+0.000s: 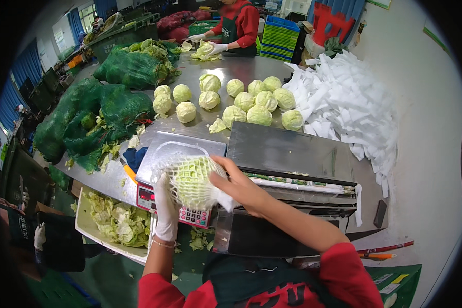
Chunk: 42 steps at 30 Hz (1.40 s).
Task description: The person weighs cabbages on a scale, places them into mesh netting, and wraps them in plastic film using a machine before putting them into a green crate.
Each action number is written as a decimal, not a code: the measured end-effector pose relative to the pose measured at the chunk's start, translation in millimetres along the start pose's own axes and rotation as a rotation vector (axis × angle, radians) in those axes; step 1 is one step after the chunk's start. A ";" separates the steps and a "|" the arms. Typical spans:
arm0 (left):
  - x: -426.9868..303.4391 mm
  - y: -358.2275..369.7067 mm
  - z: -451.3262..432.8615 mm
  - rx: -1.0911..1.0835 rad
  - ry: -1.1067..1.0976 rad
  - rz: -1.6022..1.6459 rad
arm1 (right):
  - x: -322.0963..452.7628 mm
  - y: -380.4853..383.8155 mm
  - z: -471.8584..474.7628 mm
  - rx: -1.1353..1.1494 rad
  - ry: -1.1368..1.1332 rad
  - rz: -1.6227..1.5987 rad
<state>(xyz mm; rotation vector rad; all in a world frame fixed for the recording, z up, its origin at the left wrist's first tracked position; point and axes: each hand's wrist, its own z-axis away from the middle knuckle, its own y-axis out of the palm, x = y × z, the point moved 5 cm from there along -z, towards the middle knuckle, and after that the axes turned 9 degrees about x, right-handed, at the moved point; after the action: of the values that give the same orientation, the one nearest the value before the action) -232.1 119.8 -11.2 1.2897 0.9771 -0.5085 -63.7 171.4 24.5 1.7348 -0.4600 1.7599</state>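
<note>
A pale green cabbage (192, 181) in a white foam net sleeve is held between my two hands, above the front of the weighing scale. My left hand (166, 210), in a white glove, supports its left side. My bare right hand (240, 186) grips the right side, where the end of the foam net (225, 200) bunches up. What looks like clear film shows at the cabbage's upper left. Below it, the steel scale pan (184, 144) bears nothing, and the red keypad (194, 217) is partly covered.
Several bare cabbages (244, 101) stand on the steel table, beside a heap of white foam nets (346, 92). A film wrapping machine (288, 150) lies right. Green mesh sacks (96, 111) fill the left; a bin of leaves (79, 215) stands below. Across the table, a co-worker (242, 27) handles a cabbage.
</note>
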 end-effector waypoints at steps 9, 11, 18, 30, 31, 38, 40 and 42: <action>-10.2 -88.5 -101.5 0.170 0.217 -0.909 | -52.9 -8.0 -140.4 0.042 -0.041 0.566; -3.8 -86.6 -121.4 0.322 -0.047 -0.622 | -70.4 -35.8 -141.1 -0.008 -0.012 0.607; -79.4 -240.8 -81.9 -0.214 -0.031 -0.592 | -26.7 -17.9 -115.1 0.054 0.035 0.773; -95.7 -238.0 -33.0 -0.346 0.091 -0.481 | -9.3 -40.0 -106.2 -0.213 0.096 0.371; -91.2 -227.9 -36.4 -0.334 0.078 -0.512 | -15.2 -33.8 -111.3 -0.212 0.098 0.367; 10.6 -110.9 -66.8 0.007 -0.244 -0.544 | -60.9 7.5 -137.7 -0.052 0.204 0.185; 6.7 -95.7 -67.1 -0.076 -0.142 -0.525 | -44.9 6.7 -127.5 -0.108 0.079 0.239; 5.9 -62.1 -61.3 -0.006 -0.048 -0.536 | -19.4 -11.1 -101.4 -0.178 0.012 0.316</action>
<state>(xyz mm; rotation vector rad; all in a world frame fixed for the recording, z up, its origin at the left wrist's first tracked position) -297.4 163.7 -49.4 0.9969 1.2862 -0.9406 -135.3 240.8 -4.3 1.5914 -0.8993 1.8756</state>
